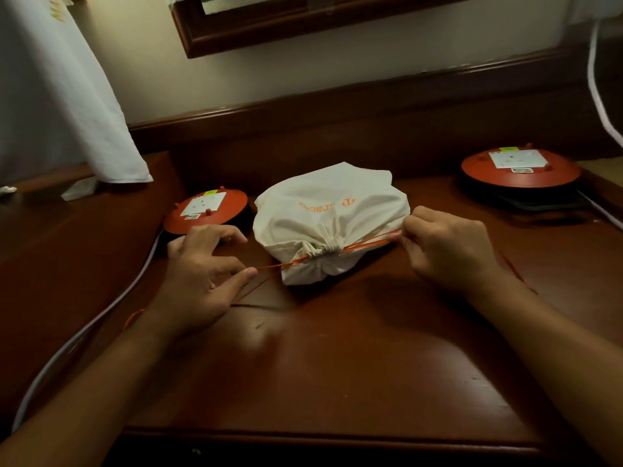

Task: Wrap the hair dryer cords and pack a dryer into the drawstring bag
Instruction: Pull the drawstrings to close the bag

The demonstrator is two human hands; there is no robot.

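So the cream drawstring bag [328, 220] is lying on its side in the middle of the wooden desk [337, 365], bulging full, mouth facing me and already bunched up tight. I can't see inside, but from the lump I'd say the dryer is in there. I've got the orange drawstring [367, 242] coming out both sides of the gathered neck, which is why my hands sit either side of the bag: pulling opposite ways cinches it without dragging the bag around. My left hand [202, 278] has the cord pinched narrow between thumb and forefinger, other fingers loose and spread, just left of the bag's mouth. My right hand [445, 244] is curled closed around the cord on the right, right up against the bag. Two red cable reels sit out of the way, one [205, 210] just left of the bag, the other [521, 168] well off to its right. Basically at the closing stage, I reckon.
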